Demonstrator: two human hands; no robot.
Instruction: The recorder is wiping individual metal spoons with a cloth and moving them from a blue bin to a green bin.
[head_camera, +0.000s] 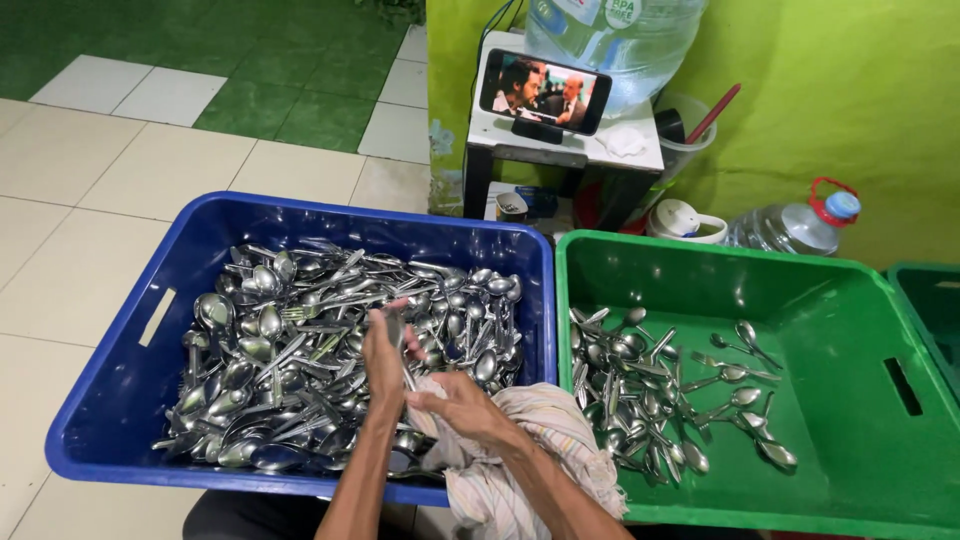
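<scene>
Left hand (383, 352): I see it clasping one piece of cutlery (398, 335) upright over the blue crate (110, 400).
Right hand (460, 400): I see it clutching a striped cloth (540, 440) against that piece.
Blue crate: heaped spoons and forks (290, 340).
Green crate (850, 300): fewer spoons (650, 400), just beside.

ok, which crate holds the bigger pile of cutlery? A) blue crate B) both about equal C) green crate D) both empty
A: the blue crate is heaped nearly wall to wall with spoons and forks, while the green crate has only a smaller cluster of cutlery at its left side, with bare floor showing.
</scene>
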